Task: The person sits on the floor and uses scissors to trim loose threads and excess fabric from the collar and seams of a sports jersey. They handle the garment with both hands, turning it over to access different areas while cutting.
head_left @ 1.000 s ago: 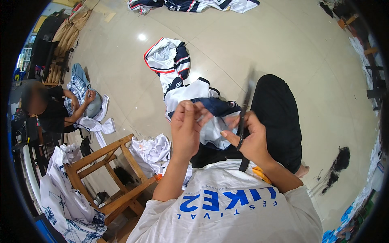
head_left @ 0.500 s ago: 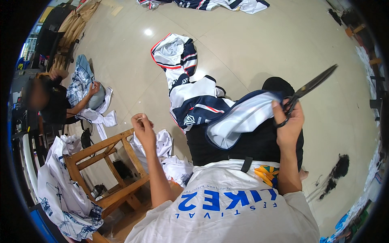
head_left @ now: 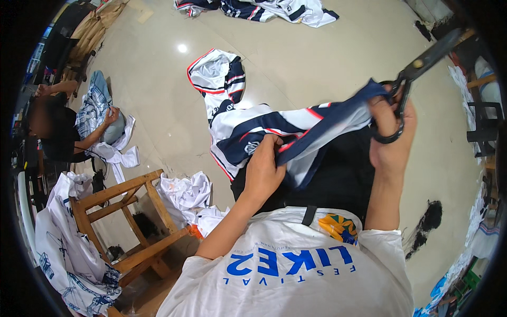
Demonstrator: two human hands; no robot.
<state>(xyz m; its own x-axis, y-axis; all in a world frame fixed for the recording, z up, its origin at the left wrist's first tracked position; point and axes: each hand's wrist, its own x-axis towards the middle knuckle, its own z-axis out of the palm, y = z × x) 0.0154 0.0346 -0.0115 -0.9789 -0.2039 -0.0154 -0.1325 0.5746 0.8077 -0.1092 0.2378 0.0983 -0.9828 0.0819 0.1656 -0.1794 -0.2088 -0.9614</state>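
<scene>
A white, navy and red jersey (head_left: pixel 240 127) lies across my lap and runs forward onto the floor. My left hand (head_left: pixel 265 169) pinches its navy-trimmed edge near my knees. My right hand (head_left: pixel 393 124) is raised to the right, with black-handled scissors (head_left: pixel 417 64) hooked over its fingers. Their blades point up and away to the right, seemingly together. That same hand also grips the far end of the navy trim, so the edge is stretched between both hands. Part of the right fingers is blurred and covered by the scissor handles.
To my left stands a wooden stool frame (head_left: pixel 153 203), with white printed cloth (head_left: pixel 74 248) beside it. White cloth (head_left: pixel 185 198) lies on the floor. Further left sits another person (head_left: pixel 58 124) with garments. More striped garments (head_left: pixel 264 10) lie ahead. A black smear (head_left: pixel 426 224) marks the tiles.
My left hand has come from the left, where it was free, and taken hold of the jersey's edge. My right hand has moved right with the scissors, pulling the trim taut.
</scene>
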